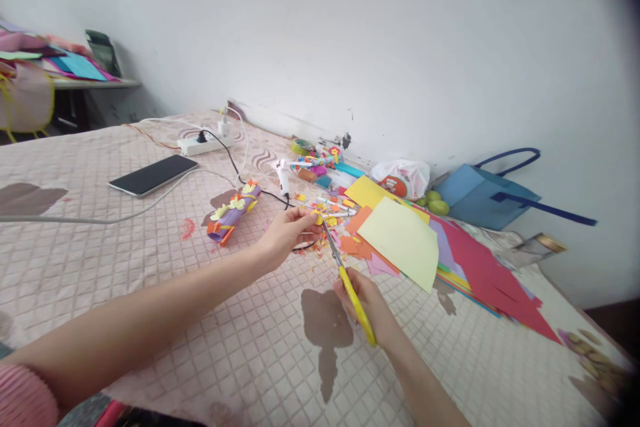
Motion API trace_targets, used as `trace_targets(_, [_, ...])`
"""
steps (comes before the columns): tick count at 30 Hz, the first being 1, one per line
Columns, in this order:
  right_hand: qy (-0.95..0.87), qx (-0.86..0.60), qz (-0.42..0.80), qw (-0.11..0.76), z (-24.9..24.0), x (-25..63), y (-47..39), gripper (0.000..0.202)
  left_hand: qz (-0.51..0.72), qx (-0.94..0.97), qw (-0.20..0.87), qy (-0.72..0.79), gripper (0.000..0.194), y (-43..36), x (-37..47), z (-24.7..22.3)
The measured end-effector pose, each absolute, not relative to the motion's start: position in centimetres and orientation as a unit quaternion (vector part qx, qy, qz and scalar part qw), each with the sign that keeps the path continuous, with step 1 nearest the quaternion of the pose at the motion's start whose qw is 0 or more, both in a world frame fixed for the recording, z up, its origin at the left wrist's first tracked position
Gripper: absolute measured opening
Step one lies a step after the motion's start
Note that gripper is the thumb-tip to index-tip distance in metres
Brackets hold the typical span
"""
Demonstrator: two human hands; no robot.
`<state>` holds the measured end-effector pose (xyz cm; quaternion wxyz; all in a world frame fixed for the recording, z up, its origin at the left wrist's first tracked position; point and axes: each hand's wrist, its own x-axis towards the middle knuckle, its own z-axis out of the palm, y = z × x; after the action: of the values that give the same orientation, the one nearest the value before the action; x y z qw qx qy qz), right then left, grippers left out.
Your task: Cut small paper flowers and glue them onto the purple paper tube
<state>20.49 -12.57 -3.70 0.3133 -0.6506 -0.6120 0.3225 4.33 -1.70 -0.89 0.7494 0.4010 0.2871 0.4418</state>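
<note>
Between the fingertips of my left hand [290,235] is a small yellow paper piece [319,218], its exact shape too small to tell. My right hand [367,307] is wrapped round the yellow handles of a pair of scissors [356,297]. The metal blades point away from me, and their tips reach the yellow piece. Left of my left hand lies a purple paper roll [234,215] decorated with pale yellow flowers and orange strips. Small colourful paper scraps [327,240] are scattered just beyond my hands.
A white glue gun [283,177] stands behind the scraps. Coloured paper sheets [400,240] are piled to the right, near a blue bag [485,197] and green fruit [436,203]. A tablet [154,175] and a power strip [205,143] with trailing cables occupy the left side.
</note>
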Motion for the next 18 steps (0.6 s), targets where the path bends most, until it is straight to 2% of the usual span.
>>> trace_targets(9, [-0.620, -0.659, 0.312, 0.289, -4.1, 20.8, -12.5, 0.030, 0.444, 0.409, 0.745, 0.284, 0.011, -1.0, 4.2, -1.2])
trace_targets(18, [-0.640, -0.650, 0.284, 0.295, -3.9, 20.8, -12.5, 0.030, 0.434, 0.449, 0.722, 0.297, 0.020, -0.4, 3.8, -1.1])
